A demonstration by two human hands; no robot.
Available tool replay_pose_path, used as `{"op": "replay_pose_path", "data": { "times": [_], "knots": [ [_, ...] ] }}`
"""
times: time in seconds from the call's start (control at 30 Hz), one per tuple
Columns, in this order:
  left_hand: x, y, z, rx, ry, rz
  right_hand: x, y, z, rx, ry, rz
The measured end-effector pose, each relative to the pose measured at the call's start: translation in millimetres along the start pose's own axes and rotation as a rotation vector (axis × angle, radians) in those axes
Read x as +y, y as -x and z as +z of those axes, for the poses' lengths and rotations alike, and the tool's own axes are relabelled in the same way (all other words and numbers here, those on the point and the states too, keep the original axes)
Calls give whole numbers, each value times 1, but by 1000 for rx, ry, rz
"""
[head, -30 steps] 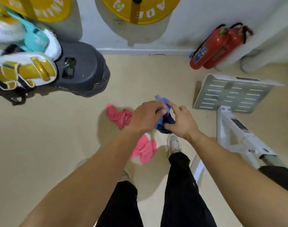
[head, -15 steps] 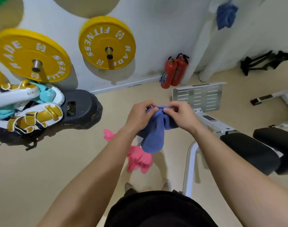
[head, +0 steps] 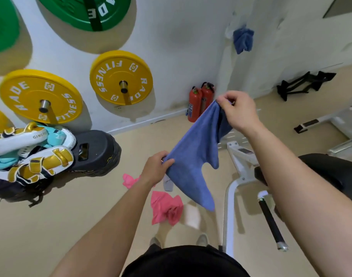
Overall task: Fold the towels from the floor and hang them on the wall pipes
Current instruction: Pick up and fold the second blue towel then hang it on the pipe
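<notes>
A blue towel [head: 193, 154] is stretched in the air between my two hands. My left hand [head: 157, 166] pinches its lower corner, and my right hand [head: 238, 110] pinches the upper corner, higher and further right. The rest of the cloth hangs down in loose points. A pink towel [head: 165, 207] lies crumpled on the floor below, with another pink towel [head: 129, 179] partly hidden behind my left forearm. A second blue towel [head: 243, 40] hangs on a white wall pipe [head: 224, 68] at the upper right.
Two red fire extinguishers [head: 200, 100] stand by the wall. Yellow weight plates [head: 121, 78] hang on wall pegs. Boxing pads [head: 35, 154] lie on a black base [head: 95, 150] at left. A white bench frame [head: 237, 176] with a black seat stands at right.
My hands have drawn apart, the right rising and the left dropping, so the bunched blue towel is now spread out. The view has tilted up the wall.
</notes>
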State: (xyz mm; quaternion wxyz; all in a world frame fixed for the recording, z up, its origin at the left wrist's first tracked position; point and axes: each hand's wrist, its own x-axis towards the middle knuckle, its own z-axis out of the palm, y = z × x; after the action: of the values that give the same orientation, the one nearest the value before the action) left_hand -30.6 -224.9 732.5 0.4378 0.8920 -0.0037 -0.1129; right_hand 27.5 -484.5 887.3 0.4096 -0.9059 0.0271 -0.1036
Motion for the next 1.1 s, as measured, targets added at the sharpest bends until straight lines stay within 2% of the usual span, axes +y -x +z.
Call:
{"op": "replay_pose_path", "data": {
  "times": [0.1, 0.17, 0.2, 0.33, 0.47, 0.6, 0.73, 0.97, 1.1],
  "knots": [
    [-13, 8, -21, 64, -3, -13, 15, 8, -25, 188, 54, 128],
    [-6, 11, -31, 93, 7, 28, 24, 22, -21, 179, 101, 193],
    [3, 11, -34, 92, 10, 70, 25, 30, -13, 108, 111, 203],
    [43, 8, -34, 8, -48, 238, 17, 66, 45, -356, 134, 115],
    [54, 7, -37, -37, -131, 270, 7, 84, 86, -532, 173, -18],
    [45, 16, -44, 16, -72, 223, 4, 85, 101, -532, 169, 8],
    [21, 24, -50, 38, -2, 180, -8, 77, 96, -540, 120, -78],
    [-21, 39, -62, 14, -178, 7, -10, 54, 70, -428, 63, -59],
    [-34, 39, -72, 39, -170, -48, 10, 42, 56, -389, 101, 10]
  ]
}}
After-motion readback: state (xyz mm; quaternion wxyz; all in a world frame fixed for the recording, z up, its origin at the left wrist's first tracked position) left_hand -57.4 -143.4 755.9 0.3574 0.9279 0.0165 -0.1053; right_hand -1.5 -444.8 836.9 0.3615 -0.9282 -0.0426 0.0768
